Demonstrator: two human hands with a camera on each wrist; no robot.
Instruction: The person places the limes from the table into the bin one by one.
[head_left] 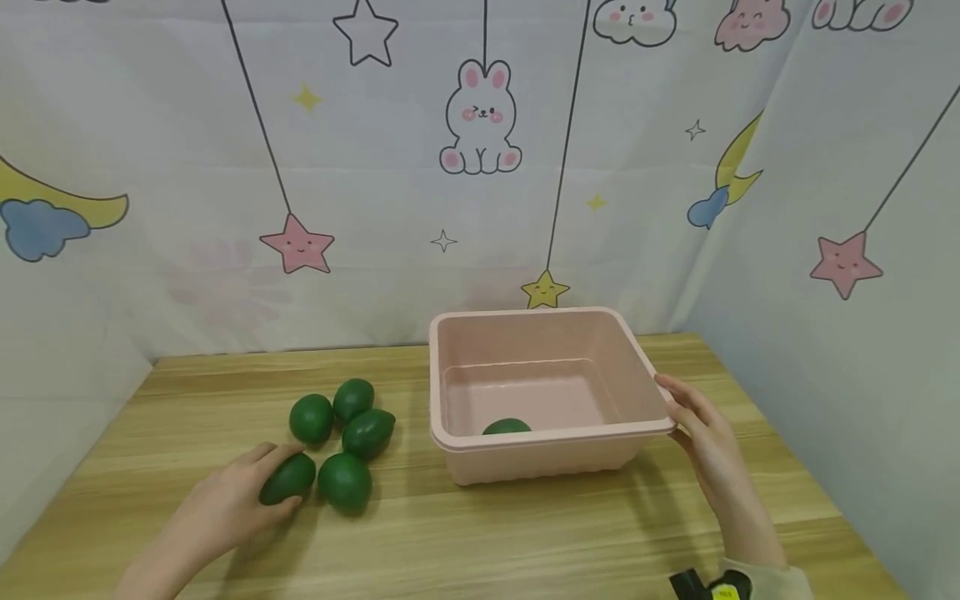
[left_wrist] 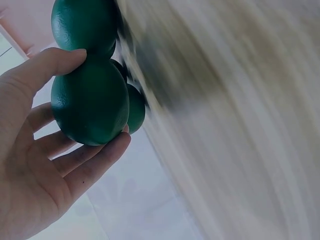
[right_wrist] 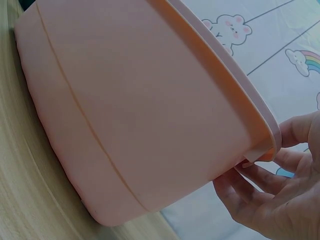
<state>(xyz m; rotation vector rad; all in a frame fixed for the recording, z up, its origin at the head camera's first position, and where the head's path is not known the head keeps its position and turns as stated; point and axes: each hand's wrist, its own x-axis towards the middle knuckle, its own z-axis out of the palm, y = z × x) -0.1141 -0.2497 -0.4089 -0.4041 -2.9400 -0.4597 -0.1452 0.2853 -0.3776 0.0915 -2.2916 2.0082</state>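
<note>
My left hand (head_left: pixel 236 496) holds a dark green, smooth avocado (head_left: pixel 288 479) at the left of the table. In the left wrist view, the thumb lies on one side of this avocado (left_wrist: pixel 90 102) and the fingers curl round the other. Close beside it sit several more avocados (head_left: pixel 345 482), clustered together. A pale pink plastic basin (head_left: pixel 540 458) stands right of the cluster, with one avocado (head_left: pixel 507 426) partly visible behind its front wall. My right hand (head_left: pixel 705 442) grips the basin's right rim, thumb above and fingers under the lip in the right wrist view.
Everything stands on a wood-grain table (head_left: pixel 480 550). A white curtain (head_left: pixel 390 167) printed with rabbits, stars and moons hangs behind the table, and a similar pale sheet (head_left: pixel 840 375) closes off the right side. A dark wrist strap (head_left: pixel 720 587) shows at the right sleeve.
</note>
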